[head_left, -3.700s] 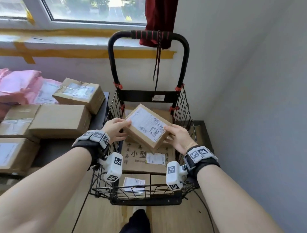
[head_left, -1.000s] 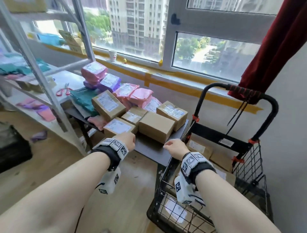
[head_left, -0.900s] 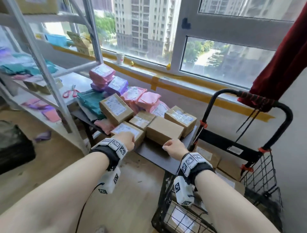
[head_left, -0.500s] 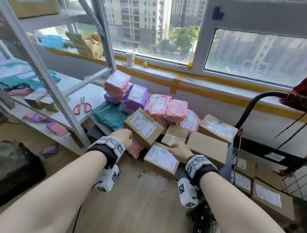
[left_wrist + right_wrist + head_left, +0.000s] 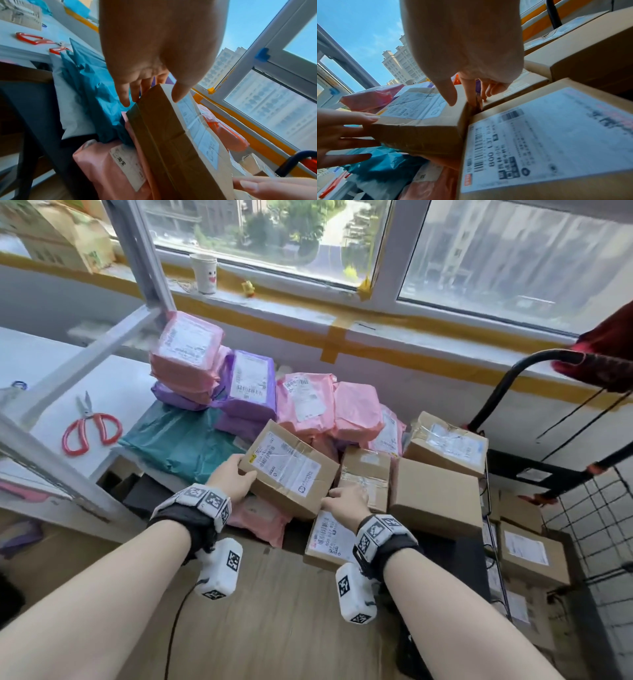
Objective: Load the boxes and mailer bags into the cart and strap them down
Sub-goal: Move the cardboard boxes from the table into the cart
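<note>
1. Cardboard dominates the lower middle of the head view: a small labelled box (image 5: 327,537) lies nearest, at the table's front edge, just under the right wrist.
2. Just beyond it, the left hand (image 5: 233,479) and the right hand (image 5: 346,501) hold a tilted box (image 5: 291,469) between them, one at each end, thumbs over the top face and fingers down the sides; its lower side rests on a pink mailer bag (image 5: 260,517).
3. Right of centre sit a small taped box (image 5: 366,474) and a plain box (image 5: 435,498), with another labelled box (image 5: 448,443) behind them.
4. At the right edge the wire cart (image 5: 589,518) already contains boxes.
5. Farther back, centre frame, teal mailer bags (image 5: 178,443), purple mailer bags (image 5: 246,392) and pink mailer bags (image 5: 308,402) are piled below the window sill.
6. At the left, red scissors (image 5: 90,428) lie on a white shelf (image 5: 120,385).
</note>
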A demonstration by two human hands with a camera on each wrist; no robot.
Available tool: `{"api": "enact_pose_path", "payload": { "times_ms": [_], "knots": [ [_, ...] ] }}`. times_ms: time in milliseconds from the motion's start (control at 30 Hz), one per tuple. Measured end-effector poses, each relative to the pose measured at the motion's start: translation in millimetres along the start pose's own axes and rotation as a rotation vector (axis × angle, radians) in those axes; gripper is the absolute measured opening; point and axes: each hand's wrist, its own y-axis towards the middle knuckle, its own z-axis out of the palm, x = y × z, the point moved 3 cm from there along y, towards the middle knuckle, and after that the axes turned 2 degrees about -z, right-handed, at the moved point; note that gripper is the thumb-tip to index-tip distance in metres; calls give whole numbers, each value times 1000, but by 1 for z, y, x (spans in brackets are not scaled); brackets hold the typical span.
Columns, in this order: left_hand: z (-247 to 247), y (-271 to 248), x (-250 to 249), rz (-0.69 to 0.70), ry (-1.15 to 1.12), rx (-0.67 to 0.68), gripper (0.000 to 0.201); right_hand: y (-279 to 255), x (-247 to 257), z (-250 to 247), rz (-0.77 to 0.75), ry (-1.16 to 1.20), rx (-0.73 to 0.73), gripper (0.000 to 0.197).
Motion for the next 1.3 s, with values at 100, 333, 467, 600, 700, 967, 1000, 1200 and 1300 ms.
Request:
{"api": "enact_pose_path", "payload": {
  "times_ms": [100, 333, 467, 600, 700, 967, 1000, 1200, 1300],
  "knots": [
    [-1, 1, 6, -12, -129, -29, 42, -14, 17, -1, -41, 111, 8, 36],
    [-32, -22, 8, -24, -306, -100, 34, -47, 39, -19, -210, 384, -14, 25],
    [-44, -46, -12, 3, -416, -141, 17, -71, 44, -42, -238, 595, -13, 26],
    [-38, -80, -51, 77, -484, -174, 4, -99, 31, -88, -338, 698, -27, 32],
    [-16, -108, -95, 153, -509, -162, 11, -115, 0, -135, -375, 767, -57, 36],
    [122, -198, -236, 307, -542, 41, 42, -166, -151, -285, -393, 790, -182, 54],
    [143, -209, -250, 309, -539, 52, 42, -171, -174, -302, -377, 766, -196, 58],
    [268, -259, -311, 270, -495, 266, 32, -194, -304, -381, -247, 678, -254, 67],
    [318, -269, -333, 206, -476, 345, 36, -195, -353, -405, -156, 711, -249, 66]
  ]
}}
